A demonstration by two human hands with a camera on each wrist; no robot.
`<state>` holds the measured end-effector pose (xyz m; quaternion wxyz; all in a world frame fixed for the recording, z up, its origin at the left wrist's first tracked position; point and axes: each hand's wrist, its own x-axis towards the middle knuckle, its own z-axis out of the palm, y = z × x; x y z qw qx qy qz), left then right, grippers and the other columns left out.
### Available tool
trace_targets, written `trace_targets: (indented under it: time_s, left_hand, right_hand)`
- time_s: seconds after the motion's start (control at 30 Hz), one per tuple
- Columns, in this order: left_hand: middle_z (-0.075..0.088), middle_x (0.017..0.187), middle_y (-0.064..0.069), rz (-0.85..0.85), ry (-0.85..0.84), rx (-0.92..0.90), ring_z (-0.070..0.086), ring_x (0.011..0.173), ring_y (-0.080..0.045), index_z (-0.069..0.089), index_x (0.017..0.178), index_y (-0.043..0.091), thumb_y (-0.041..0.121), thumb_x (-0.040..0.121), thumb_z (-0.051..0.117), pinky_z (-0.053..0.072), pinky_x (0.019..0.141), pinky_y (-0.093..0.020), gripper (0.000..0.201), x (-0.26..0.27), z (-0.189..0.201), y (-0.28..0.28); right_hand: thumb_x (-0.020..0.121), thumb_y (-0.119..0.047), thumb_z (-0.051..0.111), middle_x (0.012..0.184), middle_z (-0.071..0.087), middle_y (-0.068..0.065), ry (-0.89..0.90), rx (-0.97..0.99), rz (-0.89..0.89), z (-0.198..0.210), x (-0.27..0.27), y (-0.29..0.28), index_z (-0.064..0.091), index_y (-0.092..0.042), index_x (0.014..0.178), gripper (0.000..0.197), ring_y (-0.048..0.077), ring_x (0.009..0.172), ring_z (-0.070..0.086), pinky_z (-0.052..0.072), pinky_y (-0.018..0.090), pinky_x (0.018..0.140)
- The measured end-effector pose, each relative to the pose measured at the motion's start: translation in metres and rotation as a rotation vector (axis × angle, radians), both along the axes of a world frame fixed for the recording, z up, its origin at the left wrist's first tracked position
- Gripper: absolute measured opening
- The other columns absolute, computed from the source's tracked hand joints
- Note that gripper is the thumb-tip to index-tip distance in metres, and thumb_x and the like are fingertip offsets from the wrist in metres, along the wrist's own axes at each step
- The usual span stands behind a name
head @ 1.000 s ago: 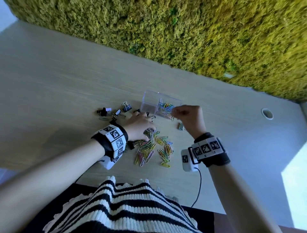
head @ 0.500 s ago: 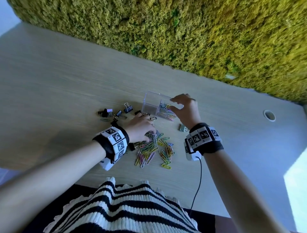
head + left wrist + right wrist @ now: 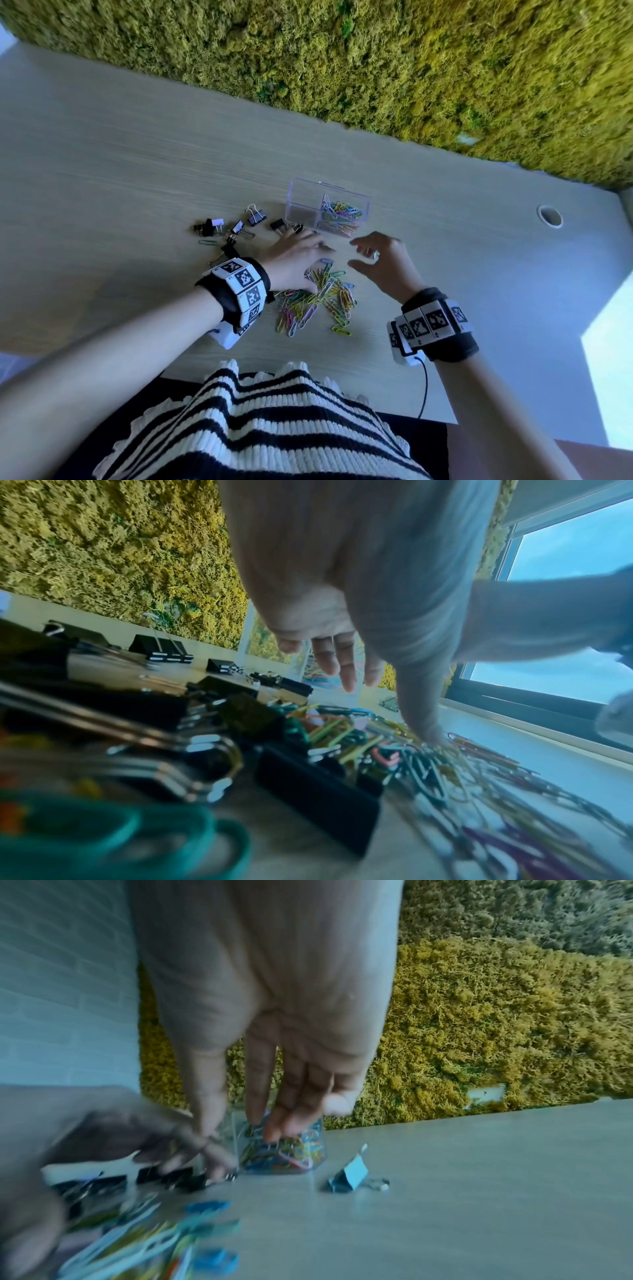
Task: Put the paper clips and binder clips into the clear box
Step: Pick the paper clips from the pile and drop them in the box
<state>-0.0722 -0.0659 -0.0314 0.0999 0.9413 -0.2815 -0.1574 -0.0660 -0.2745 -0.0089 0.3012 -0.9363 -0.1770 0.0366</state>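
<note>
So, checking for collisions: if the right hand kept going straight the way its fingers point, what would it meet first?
Probably the clear box: the right hand's open fingers aim at its paper-clip compartment, though depth is unclear.

We identify the setting as an office. Beyond the left hand (image 3: 294, 255) and the right hand (image 3: 383, 263), a preserved-moss wall panel (image 3: 376, 61) runs along the far edge of a pale wood-grain worktop (image 3: 120, 164). Out past the right hand we see a round cable grommet (image 3: 549, 216) set into that worktop. The left wrist view shows a large framed window (image 3: 565, 601); the right wrist view shows a white brick wall (image 3: 65, 974).
</note>
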Motion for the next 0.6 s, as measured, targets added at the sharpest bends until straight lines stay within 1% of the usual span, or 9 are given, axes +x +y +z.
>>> trace_targets:
  time_s: [0.07, 0.13, 0.17, 0.2, 0.27, 0.37, 0.47, 0.53, 0.6]
  left_hand:
    - [0.038, 0.137, 0.007, 0.013, 0.041, -0.042, 0.03, 0.127, -0.017, 0.035, 0.141, 0.031, 0.061, 0.068, 0.068, 0.022, 0.105, -0.043, 0.085, 0.001, -0.001, -0.003]
    - [0.039, 0.137, 0.009, -0.032, 0.06, -0.019, 0.032, 0.125, -0.017, 0.031, 0.143, 0.031, 0.073, 0.061, 0.064, 0.024, 0.102, -0.042, 0.098, 0.004, -0.003, -0.006]
    - [0.04, 0.137, 0.009, -0.065, 0.054, 0.003, 0.033, 0.123, -0.016, 0.031, 0.143, 0.031, 0.076, 0.059, 0.063, 0.025, 0.1, -0.04, 0.101, 0.004, -0.002, -0.008]
    - [0.041, 0.134, 0.008, -0.096, 0.044, 0.018, 0.036, 0.121, -0.015, 0.032, 0.142, 0.031, 0.073, 0.059, 0.065, 0.026, 0.099, -0.039, 0.099, 0.004, -0.002, -0.01]
    - [0.044, 0.128, 0.007, -0.118, 0.044, 0.019, 0.04, 0.113, -0.014, 0.039, 0.139, 0.031, 0.061, 0.065, 0.07, 0.026, 0.093, -0.034, 0.085, 0.003, 0.001, -0.014]
    - [0.05, 0.12, 0.005, -0.091, 0.081, -0.025, 0.045, 0.107, -0.021, 0.051, 0.131, 0.028, 0.045, 0.073, 0.072, 0.029, 0.084, -0.031, 0.064, 0.0, 0.006, -0.018]
    - [0.058, 0.115, 0.002, -0.05, 0.113, -0.069, 0.05, 0.105, -0.022, 0.06, 0.122, 0.022, 0.031, 0.077, 0.072, 0.037, 0.087, -0.033, 0.048, -0.002, 0.01, -0.018]
    - [0.063, 0.108, 0.001, -0.03, 0.106, -0.104, 0.057, 0.1, -0.021, 0.065, 0.111, 0.018, 0.022, 0.077, 0.074, 0.044, 0.087, -0.034, 0.036, -0.002, 0.008, -0.014]
    - [0.065, 0.102, 0.0, -0.007, 0.093, -0.121, 0.059, 0.095, -0.021, 0.067, 0.102, 0.016, 0.015, 0.075, 0.075, 0.045, 0.081, -0.032, 0.028, -0.002, 0.005, -0.01]
  right_hand:
    - [0.072, -0.022, 0.077, 0.087, 0.062, -0.001, 0.132, -0.097, 0.012, -0.008, -0.011, -0.003, 0.067, -0.015, 0.108, 0.038, 0.016, 0.071, 0.056, 0.048, 0.027, 0.068]
    - [0.071, -0.027, 0.078, 0.087, 0.06, -0.003, 0.197, -0.17, -0.004, -0.014, -0.02, -0.007, 0.066, -0.017, 0.11, 0.041, 0.015, 0.073, 0.056, 0.048, 0.029, 0.069]
    - [0.07, -0.028, 0.079, 0.089, 0.061, -0.002, 0.223, -0.2, -0.013, -0.016, -0.024, -0.01, 0.065, -0.017, 0.11, 0.044, 0.015, 0.076, 0.057, 0.049, 0.03, 0.07]
    - [0.068, -0.029, 0.08, 0.09, 0.06, -0.001, 0.25, -0.235, -0.02, -0.018, -0.027, -0.012, 0.065, -0.017, 0.11, 0.046, 0.016, 0.078, 0.057, 0.048, 0.029, 0.07]
    - [0.062, -0.036, 0.082, 0.09, 0.059, 0.001, 0.285, -0.31, -0.015, -0.02, -0.034, -0.014, 0.063, -0.017, 0.106, 0.052, 0.018, 0.079, 0.056, 0.047, 0.029, 0.069]
    - [0.058, -0.043, 0.082, 0.09, 0.059, 0.004, 0.282, -0.38, -0.009, -0.023, -0.043, -0.006, 0.059, -0.013, 0.099, 0.056, 0.02, 0.076, 0.055, 0.05, 0.032, 0.067]
    - [0.063, -0.05, 0.078, 0.087, 0.059, 0.003, 0.223, -0.404, 0.012, -0.028, -0.048, 0.011, 0.06, -0.012, 0.094, 0.052, 0.02, 0.072, 0.055, 0.048, 0.03, 0.063]
    - [0.07, -0.047, 0.073, 0.086, 0.06, 0.006, 0.194, -0.401, 0.02, -0.029, -0.047, 0.023, 0.063, -0.01, 0.091, 0.044, 0.023, 0.072, 0.057, 0.047, 0.031, 0.062]
    - [0.076, -0.029, 0.067, 0.088, 0.063, 0.011, 0.191, -0.407, 0.029, -0.03, -0.043, 0.033, 0.065, -0.007, 0.089, 0.025, 0.03, 0.078, 0.06, 0.049, 0.035, 0.065]
